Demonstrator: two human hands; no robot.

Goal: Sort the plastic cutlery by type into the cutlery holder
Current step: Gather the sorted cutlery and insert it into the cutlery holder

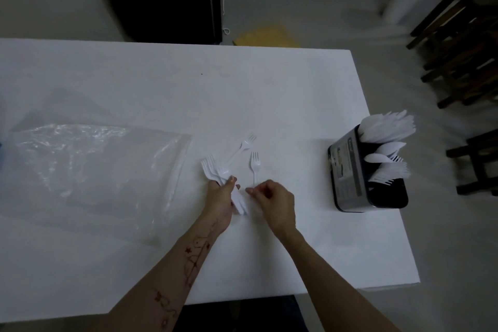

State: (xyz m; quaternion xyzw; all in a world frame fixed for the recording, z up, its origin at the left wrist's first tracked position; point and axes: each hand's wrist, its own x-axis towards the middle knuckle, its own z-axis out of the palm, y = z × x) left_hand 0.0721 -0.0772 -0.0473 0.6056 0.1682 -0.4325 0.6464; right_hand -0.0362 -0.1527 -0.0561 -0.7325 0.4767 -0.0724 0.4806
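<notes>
Dim room, grey floor; white table [161, 83] with a crumpled clear plastic bag [89, 170] well to the left of the hands and the black cutlery holder [350, 178] near the right edge.

Left hand [219, 202]: grip clenched around a bundle of white plastic forks [213, 170], held at the handles, tines fanning up and away from the fist.

Right hand [272, 203]: fingertips pinched together at, or just short of, the handle end of a single fork [255, 164] lying flat on the table. Contact cannot be confirmed; whether this grip has hold of it cannot be told.

A second loose fork [242, 147] lies beyond both hands, slanted, tines pointing away, close to the bundle's tines.

Handling, as judged: forks very light, thin, smooth, somewhat springy; tines likely the weak part. Lying flat, they give little edge to catch, so the handle end nearest the right grip looks the best place to lift. Bundle may slide or splay if the left grip slackens.

Holder stands well apart, right of the right grip; knives, spoons and forks already stand in separate sections.
</notes>
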